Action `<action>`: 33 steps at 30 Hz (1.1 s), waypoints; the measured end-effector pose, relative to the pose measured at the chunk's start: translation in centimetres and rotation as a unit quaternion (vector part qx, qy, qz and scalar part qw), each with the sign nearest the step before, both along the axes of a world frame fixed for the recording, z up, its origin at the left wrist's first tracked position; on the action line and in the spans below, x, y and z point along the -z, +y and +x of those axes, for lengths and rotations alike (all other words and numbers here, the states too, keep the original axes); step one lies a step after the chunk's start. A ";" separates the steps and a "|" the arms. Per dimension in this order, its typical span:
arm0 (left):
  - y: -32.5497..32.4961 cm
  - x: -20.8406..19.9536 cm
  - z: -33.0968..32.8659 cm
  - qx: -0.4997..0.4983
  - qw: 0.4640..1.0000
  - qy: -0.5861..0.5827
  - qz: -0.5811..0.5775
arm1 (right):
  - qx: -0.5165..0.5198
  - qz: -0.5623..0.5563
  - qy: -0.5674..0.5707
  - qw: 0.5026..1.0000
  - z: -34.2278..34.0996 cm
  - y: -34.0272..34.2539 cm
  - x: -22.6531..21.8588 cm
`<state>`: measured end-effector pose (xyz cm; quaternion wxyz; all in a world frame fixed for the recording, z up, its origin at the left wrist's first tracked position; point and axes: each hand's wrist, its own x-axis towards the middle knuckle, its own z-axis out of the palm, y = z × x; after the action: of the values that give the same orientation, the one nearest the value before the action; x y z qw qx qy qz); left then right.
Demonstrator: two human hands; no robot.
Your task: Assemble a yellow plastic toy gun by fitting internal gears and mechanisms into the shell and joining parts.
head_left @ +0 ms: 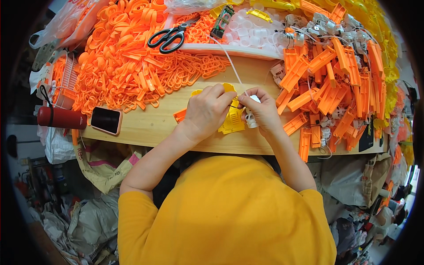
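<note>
My right hand is closed round a small white plastic assembly, held over the table's middle. My left hand is closed beside it, its fingertips meeting a thin black wire that runs across to the right hand. Beneath both hands lies a yellow plastic shell, partly covered by them. An orange piece shows next to my left wrist. A thin white cord drops from the tray toward my right fingertips; where it ends is hidden.
Orange parts heap at left; orange holders with white units pile at right. Black-handled scissors and a green circuit piece lie by white caps in a tray. A phone and red flask sit left.
</note>
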<state>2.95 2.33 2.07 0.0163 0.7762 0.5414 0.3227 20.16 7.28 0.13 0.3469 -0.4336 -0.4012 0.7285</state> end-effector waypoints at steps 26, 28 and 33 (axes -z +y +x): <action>1.9 -2.0 -4.2 -0.098 0.967 -0.222 -0.074 | -0.062 0.534 -0.106 0.836 -9.0 5.2 -6.4; 1.5 -0.5 -4.3 -0.082 0.943 -0.272 -0.173 | -0.158 0.284 -0.093 0.941 -8.1 4.4 -5.7; 0.6 2.2 -3.8 -0.013 0.882 -0.338 -0.326 | -0.148 0.225 -0.145 0.952 -5.4 3.8 -1.9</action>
<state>-0.88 2.94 -0.15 0.4467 0.5632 0.5879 0.3709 14.77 11.03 2.03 0.2624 -0.3809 -0.6603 0.5917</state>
